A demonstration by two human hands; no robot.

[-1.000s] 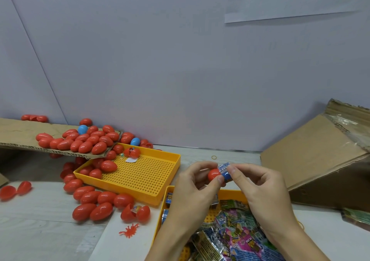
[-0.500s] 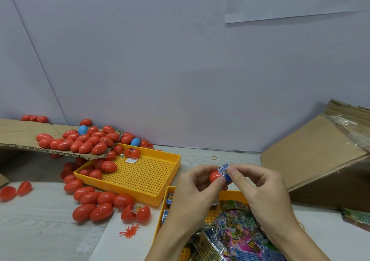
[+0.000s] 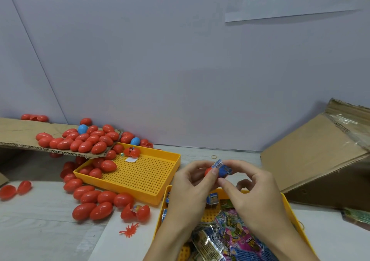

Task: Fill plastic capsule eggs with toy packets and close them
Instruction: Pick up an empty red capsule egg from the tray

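Filling step in hand. Over the near packet tray [image 3: 288, 204], the left hand [image 3: 192, 188] grips a red egg half [image 3: 208, 172]; the right hand [image 3: 258, 198] pinches a blue toy packet [image 3: 222, 169] against its mouth. Next: seat the packet fully, then fetch the cap. Closed eggs [image 3: 96, 200] crowd the table [image 3: 40, 230] beside a second yellow tray [image 3: 140, 176]; nothing obstructs.

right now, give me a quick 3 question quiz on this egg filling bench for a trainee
1. True or false: the blue toy packet is fully inside the red egg half.
2. Which hand grips the red egg half? A) left hand B) right hand
3. Fill in: the loose toy packets lie in the near yellow tray; the far yellow tray holds red ____.

Key: 1 false, it sticks out; 2 A; 3 eggs.
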